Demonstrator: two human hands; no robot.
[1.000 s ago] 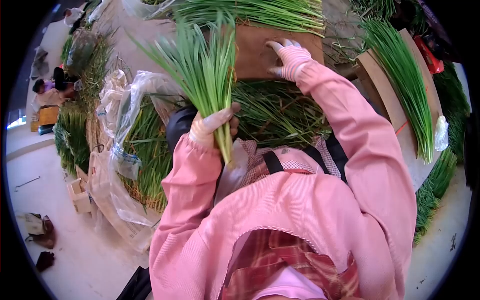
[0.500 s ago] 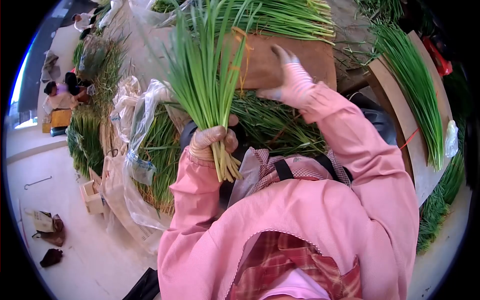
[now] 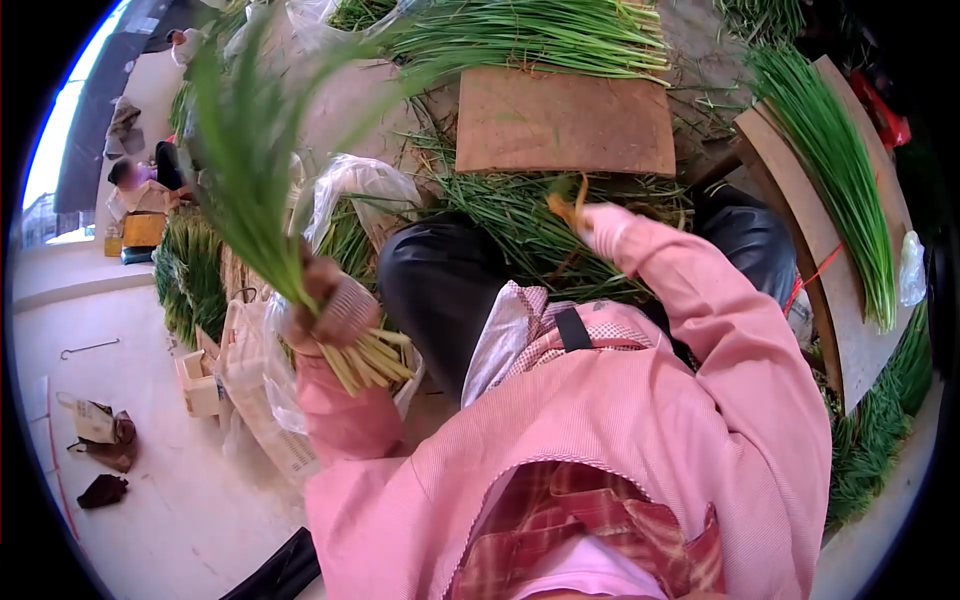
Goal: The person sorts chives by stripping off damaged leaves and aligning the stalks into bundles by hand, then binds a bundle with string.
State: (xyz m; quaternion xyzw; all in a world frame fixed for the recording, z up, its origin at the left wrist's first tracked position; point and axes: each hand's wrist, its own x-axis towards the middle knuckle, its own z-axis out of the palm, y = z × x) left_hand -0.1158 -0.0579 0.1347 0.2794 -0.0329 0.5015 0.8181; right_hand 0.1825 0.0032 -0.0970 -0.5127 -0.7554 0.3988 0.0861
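Observation:
My left hand [image 3: 338,302] is closed around the lower part of a bunch of chives [image 3: 262,215]. The bunch tilts up to the left, its leaves blurred by motion and its pale stem ends [image 3: 362,362] sticking out below my hand. Over the pile of loose green leaves [image 3: 500,215] between my knees, my right hand [image 3: 603,228], in a pale striped glove, is closed on some withered orange-brown leaves [image 3: 568,207]. Its fingertips are partly hidden and smeared.
Ahead lies a brown board [image 3: 565,120] with a heap of chives [image 3: 540,35] behind it. A bench [image 3: 830,240] on the right carries a long bundle [image 3: 835,170]. A plastic bag [image 3: 350,190] is at the left, and a person [image 3: 140,190] sits farther off.
My left hand has swung the bunch left, away from the board. My right hand, spread open over the board before, has come down toward me and closed on the withered leaves.

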